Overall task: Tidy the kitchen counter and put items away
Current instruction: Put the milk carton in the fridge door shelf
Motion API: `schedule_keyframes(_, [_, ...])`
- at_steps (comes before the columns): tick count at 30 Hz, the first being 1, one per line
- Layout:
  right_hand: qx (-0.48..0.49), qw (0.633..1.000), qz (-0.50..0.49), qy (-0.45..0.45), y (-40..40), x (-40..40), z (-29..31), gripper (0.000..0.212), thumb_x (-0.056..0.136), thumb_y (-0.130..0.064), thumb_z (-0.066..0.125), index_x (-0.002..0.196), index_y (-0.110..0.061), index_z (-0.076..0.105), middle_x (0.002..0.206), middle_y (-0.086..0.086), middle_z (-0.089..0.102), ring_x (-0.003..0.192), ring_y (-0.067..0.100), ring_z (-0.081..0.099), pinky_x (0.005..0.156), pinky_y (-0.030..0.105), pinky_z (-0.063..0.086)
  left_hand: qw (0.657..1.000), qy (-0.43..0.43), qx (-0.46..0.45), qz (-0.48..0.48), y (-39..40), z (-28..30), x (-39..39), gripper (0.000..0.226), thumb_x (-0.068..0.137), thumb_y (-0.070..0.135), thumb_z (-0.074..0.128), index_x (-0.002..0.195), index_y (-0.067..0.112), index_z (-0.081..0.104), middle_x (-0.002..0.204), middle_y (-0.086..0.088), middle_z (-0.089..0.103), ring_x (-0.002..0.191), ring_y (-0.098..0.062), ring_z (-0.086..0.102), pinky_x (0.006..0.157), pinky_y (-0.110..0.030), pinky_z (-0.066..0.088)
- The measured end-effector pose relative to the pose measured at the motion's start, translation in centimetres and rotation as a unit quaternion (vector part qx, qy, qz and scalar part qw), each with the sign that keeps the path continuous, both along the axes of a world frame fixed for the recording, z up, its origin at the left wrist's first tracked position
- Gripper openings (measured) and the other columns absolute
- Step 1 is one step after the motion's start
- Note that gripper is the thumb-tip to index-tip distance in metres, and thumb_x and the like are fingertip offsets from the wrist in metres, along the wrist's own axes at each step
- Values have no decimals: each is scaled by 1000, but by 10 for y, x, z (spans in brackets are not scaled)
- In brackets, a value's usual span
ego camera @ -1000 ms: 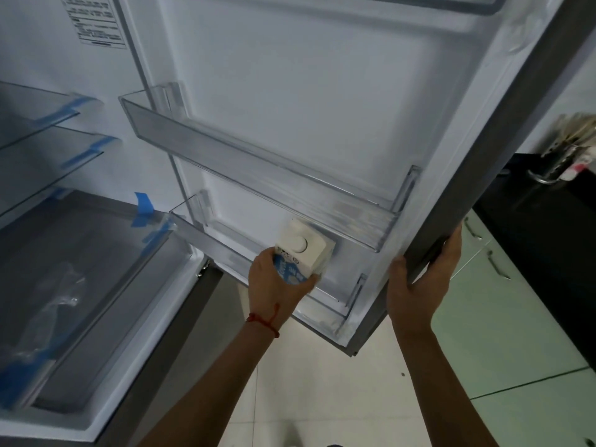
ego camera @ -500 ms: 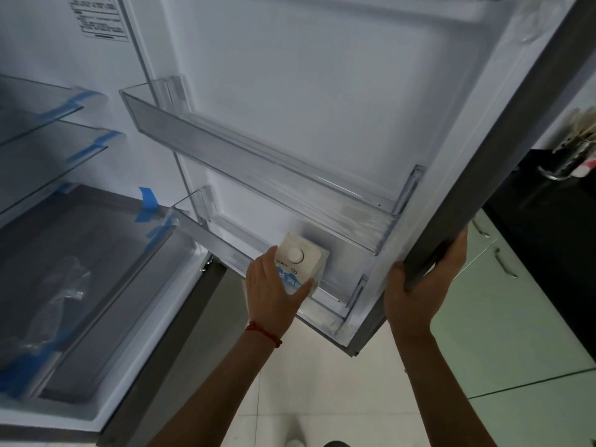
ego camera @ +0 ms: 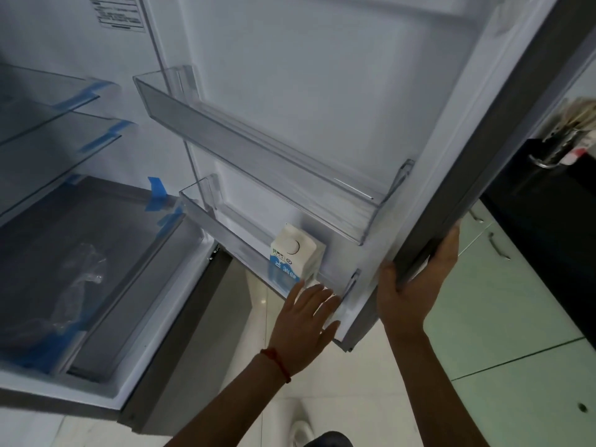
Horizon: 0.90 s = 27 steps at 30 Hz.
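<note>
Fridge door stands open. Right hand grips its outer edge. Milk carton stands upright in the lower door bin, right end. Left hand, fingers spread, is off the carton, just below it against the bin front.

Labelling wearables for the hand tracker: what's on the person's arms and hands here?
Both forearms are bare, no sleeves or gloves in view. The left hand has a thin red thread bracelet at the wrist. The right hand shows no ring, watch or band.
</note>
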State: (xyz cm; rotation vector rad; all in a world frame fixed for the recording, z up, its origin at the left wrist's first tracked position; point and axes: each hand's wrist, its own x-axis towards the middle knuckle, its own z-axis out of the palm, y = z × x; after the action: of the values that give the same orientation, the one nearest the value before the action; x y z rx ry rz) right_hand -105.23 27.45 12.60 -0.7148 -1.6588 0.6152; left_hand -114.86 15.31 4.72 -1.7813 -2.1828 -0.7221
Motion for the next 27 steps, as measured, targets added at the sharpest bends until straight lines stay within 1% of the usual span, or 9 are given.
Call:
schedule_keyframes(3, [47, 998, -24, -29, -21, 5, -2, 73, 75, -10, 51, 135, 13, 18, 143, 35, 22, 136, 43, 23, 112, 56, 23, 999, 11, 33, -13, -18, -4, -9, 22, 87, 39, 46, 99, 24, 57, 93, 6, 71, 100, -8, 57, 101, -41, 43])
schedule_keyframes(6, [80, 996, -31, -9, -45, 9, -4, 60, 87, -21, 47, 133, 7, 22, 140, 33, 22, 135, 41, 23, 116, 44, 20, 998, 7, 50, -23, -43, -3, -16, 26, 94, 40, 37, 98, 23, 56, 93, 5, 70, 102, -8, 52, 103, -41, 42])
schedule_keyframes(9, [36, 999, -15, 29, -68, 13, -6, 63, 93, -37, 40, 139, 2, 23, 145, 27, 23, 136, 42, 25, 113, 51, 24, 999, 4, 42, -19, -74, 0, -24, 33, 95, 43, 30, 101, 22, 54, 98, 2, 71, 108, -10, 50, 102, -40, 43])
schedule_keyframes(12, [-20, 997, 35, 63, -92, 18, -12, 60, 94, -41, 38, 142, -10, 20, 141, 25, 37, 132, 33, 37, 112, 36, 32, 1000, 5, 7, 11, -110, 1, -31, 38, 95, 45, 25, 108, 22, 53, 111, -1, 69, 118, -12, 45, 102, -42, 41])
schedule_keyframes(14, [-45, 996, 57, 60, -109, 16, -17, 49, 95, -36, 37, 139, -16, 30, 126, -7, 57, 116, 11, 54, 100, 18, 41, 999, -3, -18, 43, -138, 0, -35, 43, 96, 47, 21, 116, 22, 50, 122, -3, 65, 125, -15, 42, 103, -45, 39])
schedule_keyframes(16, [-53, 997, 58, 23, -127, 12, -25, 38, 92, -25, 33, 124, -10, 48, 89, -37, 57, 80, -14, 54, 73, 1, 40, 995, -19, -32, 90, -167, 1, -39, 47, 95, 49, 19, 123, 22, 46, 130, -6, 59, 129, -19, 42, 103, -49, 43])
schedule_keyframes(20, [-41, 995, 86, -9, -176, -3, -27, 17, 94, -25, 32, 85, -29, 45, 67, -26, 47, 59, -12, 44, 55, 1, 32, 981, -14, 31, 190, -232, 16, -52, 52, 95, 49, 19, 128, 16, 41, 138, -7, 43, 129, -25, 34, 107, -43, 34])
schedule_keyframes(24, [-39, 984, 173, -37, -221, -23, -34, 20, 94, -28, 35, 100, -13, 46, 80, -29, 50, 71, -14, 49, 65, -2, 35, 946, 46, 133, 293, -294, 39, -71, 49, 94, 44, 32, 126, 8, 43, 136, -14, 38, 128, -33, 35, 108, -43, 31])
schedule_keyframes(27, [-43, 967, 247, -52, -251, -42, -41, 54, 94, -47, 32, 126, -4, 40, 110, 12, 62, 99, 12, 59, 84, 14, 48, 907, 44, 194, 371, -330, 53, -86, 52, 92, 40, 40, 130, 3, 36, 140, -19, 31, 131, -36, 31, 117, -29, 17])
